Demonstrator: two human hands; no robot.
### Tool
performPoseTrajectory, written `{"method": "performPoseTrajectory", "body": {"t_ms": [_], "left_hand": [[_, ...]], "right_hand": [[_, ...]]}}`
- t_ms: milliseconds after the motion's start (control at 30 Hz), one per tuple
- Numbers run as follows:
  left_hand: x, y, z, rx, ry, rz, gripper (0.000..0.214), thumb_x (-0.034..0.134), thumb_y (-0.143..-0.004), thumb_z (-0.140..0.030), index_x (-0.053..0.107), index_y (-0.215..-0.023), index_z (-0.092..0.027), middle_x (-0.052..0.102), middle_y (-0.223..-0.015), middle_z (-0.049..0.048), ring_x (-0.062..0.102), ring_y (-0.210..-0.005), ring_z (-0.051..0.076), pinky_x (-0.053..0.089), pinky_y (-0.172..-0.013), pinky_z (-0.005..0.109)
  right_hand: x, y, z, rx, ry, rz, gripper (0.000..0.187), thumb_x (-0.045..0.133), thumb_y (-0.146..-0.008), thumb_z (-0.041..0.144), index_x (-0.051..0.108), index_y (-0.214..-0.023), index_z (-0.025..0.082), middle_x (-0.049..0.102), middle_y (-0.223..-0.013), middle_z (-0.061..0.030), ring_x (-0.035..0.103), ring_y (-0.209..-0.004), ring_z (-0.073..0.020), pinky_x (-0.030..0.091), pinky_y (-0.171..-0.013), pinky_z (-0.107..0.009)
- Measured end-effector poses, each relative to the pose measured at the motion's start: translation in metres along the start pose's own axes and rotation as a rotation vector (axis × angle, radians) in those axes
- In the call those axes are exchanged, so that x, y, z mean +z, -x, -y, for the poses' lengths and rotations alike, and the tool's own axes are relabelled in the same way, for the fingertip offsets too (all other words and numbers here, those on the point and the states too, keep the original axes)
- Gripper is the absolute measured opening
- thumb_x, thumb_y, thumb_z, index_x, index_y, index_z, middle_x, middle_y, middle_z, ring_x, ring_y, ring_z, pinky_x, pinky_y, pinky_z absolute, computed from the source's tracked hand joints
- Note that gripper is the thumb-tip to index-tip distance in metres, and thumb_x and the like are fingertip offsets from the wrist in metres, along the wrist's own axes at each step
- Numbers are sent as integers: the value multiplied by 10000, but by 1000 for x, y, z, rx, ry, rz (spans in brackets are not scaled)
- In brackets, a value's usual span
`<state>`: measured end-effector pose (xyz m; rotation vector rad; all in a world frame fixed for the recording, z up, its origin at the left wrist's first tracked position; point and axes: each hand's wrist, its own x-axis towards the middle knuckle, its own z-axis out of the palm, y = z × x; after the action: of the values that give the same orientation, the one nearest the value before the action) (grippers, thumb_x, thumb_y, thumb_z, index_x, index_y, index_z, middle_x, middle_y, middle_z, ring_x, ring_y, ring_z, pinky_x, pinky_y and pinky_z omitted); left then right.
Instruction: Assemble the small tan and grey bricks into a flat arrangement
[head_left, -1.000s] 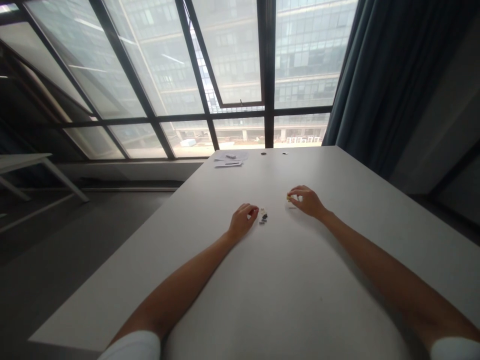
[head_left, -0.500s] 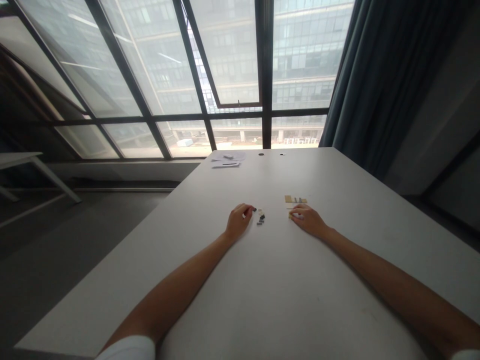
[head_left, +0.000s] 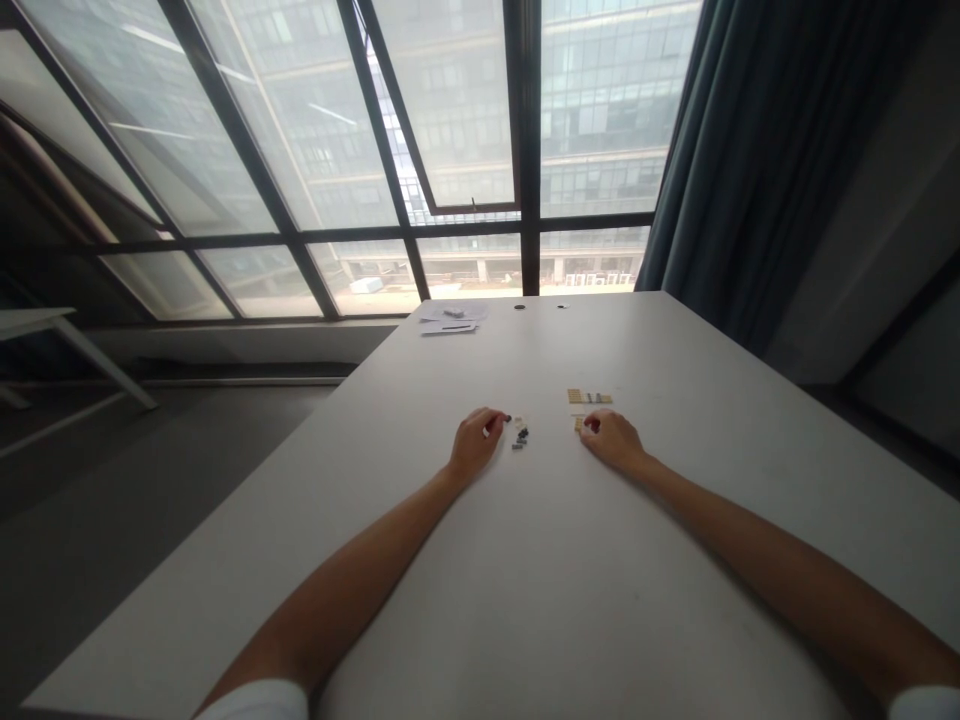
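My left hand [head_left: 475,442] rests on the table, thumb and forefinger pinched on a small dark piece [head_left: 509,418]. Just right of it lies a loose cluster of small dark grey pieces [head_left: 519,442] with a few pale pieces [head_left: 518,422] behind them. My right hand [head_left: 613,438] has its fingers curled, with the tips against a small yellow piece [head_left: 578,424] on the table. Beyond that hand lies a row of flat yellow pieces [head_left: 576,396] with some grey and white ones [head_left: 594,398] among them. The pieces are too small to tell their kind.
A long white table [head_left: 480,580] spans the view. At its far left lie papers [head_left: 448,327] with a dark pen-like thing on them. Two small dark spots sit at the far edge. Windows rise behind, a dark curtain [head_left: 720,150] hangs right, and another table [head_left: 34,320] stands left.
My right hand's fingers have shifted slightly right and drawn back, so more of the yellow piece shows at their tips. My left hand keeps its pinch. The view has shifted slightly.
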<state>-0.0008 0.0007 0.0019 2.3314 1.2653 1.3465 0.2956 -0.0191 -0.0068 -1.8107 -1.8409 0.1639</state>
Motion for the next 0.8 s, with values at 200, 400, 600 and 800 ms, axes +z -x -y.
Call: {"method": "performPoseTrajectory", "body": {"t_ms": [200, 400, 600, 800], "left_hand": [[1, 0, 0, -6, 0, -9, 246, 514, -974, -284, 723, -891, -185, 651, -752, 20, 589, -730, 156, 471, -718, 280], [4, -1, 5, -56, 28, -17, 250, 520, -962, -298, 729, -884, -187, 679, -768, 24, 585, -701, 149, 460, -679, 269], [5, -3, 7, -126, 74, -66, 251, 525, -938, -311, 731, -887, -176, 723, -808, 39, 588, -683, 152, 453, -644, 268], [5, -4, 6, -153, 77, -74, 243, 524, -926, -293, 732, -873, -178, 728, -803, 35, 590, -676, 151, 434, -623, 265]], "right_hand": [[0, -3, 1, -15, -21, 7, 105, 669, -796, 272, 744, -828, 205, 728, -836, -48, 643, -742, -199, 402, -614, -265], [2, -4, -1, -13, -26, 6, 122, 665, -805, 286, 749, -850, 210, 727, -853, -41, 645, -768, -201, 413, -629, -267], [5, -3, -4, -13, -29, -22, 108, 675, -809, 287, 749, -850, 220, 723, -860, -37, 652, -794, -206, 433, -653, -268], [5, -2, -5, -37, -27, -40, 112, 662, -816, 266, 747, -868, 214, 726, -872, -42, 654, -795, -202, 431, -646, -264]]}}
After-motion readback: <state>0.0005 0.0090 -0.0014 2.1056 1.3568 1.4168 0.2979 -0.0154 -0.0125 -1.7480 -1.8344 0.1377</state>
